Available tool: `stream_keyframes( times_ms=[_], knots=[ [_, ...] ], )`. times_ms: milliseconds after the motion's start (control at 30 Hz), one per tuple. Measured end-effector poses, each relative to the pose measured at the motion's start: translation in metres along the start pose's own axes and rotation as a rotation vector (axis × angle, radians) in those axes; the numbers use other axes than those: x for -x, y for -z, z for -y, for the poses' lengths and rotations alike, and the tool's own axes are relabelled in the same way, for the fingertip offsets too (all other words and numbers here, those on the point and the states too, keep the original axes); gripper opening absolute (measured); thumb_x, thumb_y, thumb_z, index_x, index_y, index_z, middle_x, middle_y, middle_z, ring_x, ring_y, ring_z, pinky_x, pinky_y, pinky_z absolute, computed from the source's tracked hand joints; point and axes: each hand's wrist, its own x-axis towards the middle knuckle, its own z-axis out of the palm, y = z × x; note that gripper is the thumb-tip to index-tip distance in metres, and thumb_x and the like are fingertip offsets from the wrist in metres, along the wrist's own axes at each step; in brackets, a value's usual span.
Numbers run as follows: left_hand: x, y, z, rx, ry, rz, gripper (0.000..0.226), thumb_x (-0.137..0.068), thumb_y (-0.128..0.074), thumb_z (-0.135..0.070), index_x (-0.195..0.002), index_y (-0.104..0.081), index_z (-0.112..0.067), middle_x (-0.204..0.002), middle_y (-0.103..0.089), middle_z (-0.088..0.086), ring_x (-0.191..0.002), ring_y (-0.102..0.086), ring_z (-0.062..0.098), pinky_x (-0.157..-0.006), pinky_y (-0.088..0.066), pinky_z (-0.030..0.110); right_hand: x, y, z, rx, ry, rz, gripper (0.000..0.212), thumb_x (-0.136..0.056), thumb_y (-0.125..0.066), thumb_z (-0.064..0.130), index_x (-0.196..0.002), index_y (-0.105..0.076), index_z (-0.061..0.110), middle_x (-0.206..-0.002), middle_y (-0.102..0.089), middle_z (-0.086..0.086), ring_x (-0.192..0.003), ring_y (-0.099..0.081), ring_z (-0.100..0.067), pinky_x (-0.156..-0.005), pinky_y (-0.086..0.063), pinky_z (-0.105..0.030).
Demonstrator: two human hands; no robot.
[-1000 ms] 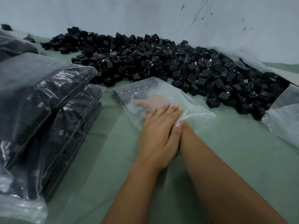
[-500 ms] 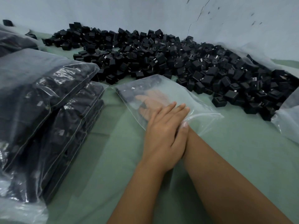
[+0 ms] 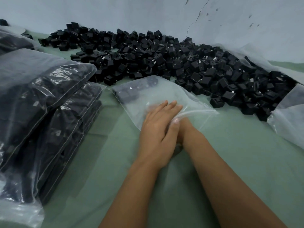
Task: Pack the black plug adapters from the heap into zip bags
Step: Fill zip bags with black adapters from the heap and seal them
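The zip bag (image 3: 158,96) lies flat on the green table (image 3: 246,153), mouth toward me, far end just short of the heap of black plug adapters (image 3: 181,63). A few adapters (image 3: 130,92) sit inside it at the far-left corner; the rest of the bag is slack.

My left hand (image 3: 158,129) rests on the bag near the mouth, fingers straight and together, with the thumb hooked at the rim to hold the opening. My right hand is inside the bag and shows only as a blur through the film; I cannot tell whether it is spread or closed on anything.

Step in hand, as I judge it: loading adapters into the bag. The bag looks far from full.

Next move: keep the mouth held open, draw the right hand out and take more adapters from the heap's near edge.

Filled bags (image 3: 49,112) are stacked at the table's left edge.
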Motion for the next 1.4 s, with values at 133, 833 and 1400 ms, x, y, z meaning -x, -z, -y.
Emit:
stream_keyframes(
  times_ms=[133, 833, 1400],
  knots=[
    [-0.002, 0.003, 0.003, 0.049, 0.154, 0.081, 0.044, -0.092, -0.038, -0.034, -0.132, -0.054, -0.037, -0.148, -0.046, -0.012, -0.139, -0.031, -0.004, -0.117, -0.02, 0.022, 0.023, 0.014, -0.023, 0.17, 0.241, -0.254, 0.024, -0.086, -0.046, 0.013, -0.082, -0.069, 0.006, -0.079, -0.068, -0.013, -0.075, -0.063, -0.03, -0.068, -0.05, -0.039],
    [-0.003, -0.001, 0.013, -0.318, 0.245, 0.35, 0.062, -0.075, -0.041, -0.043, -0.134, -0.056, -0.04, -0.15, -0.042, -0.016, -0.139, -0.029, 0.002, -0.119, -0.019, 0.029, -0.015, 0.069, -0.125, 0.29, -0.578, -0.49, 0.054, -0.092, -0.04, 0.047, -0.144, -0.028, 0.039, -0.157, -0.016, 0.002, -0.143, -0.001, -0.032, -0.113, -0.015, -0.049],
    [-0.001, 0.024, 0.013, -0.093, 0.291, 0.259, 0.051, -0.08, -0.038, -0.03, -0.12, -0.066, -0.044, -0.124, -0.065, -0.02, -0.117, -0.055, 0.002, -0.1, -0.042, 0.024, 0.072, 0.019, -0.033, -0.231, 0.211, -0.898, 0.031, -0.08, -0.05, 0.02, -0.106, -0.061, 0.01, -0.097, -0.054, 0.009, -0.091, -0.051, -0.015, -0.081, -0.044, -0.032]
  ],
)
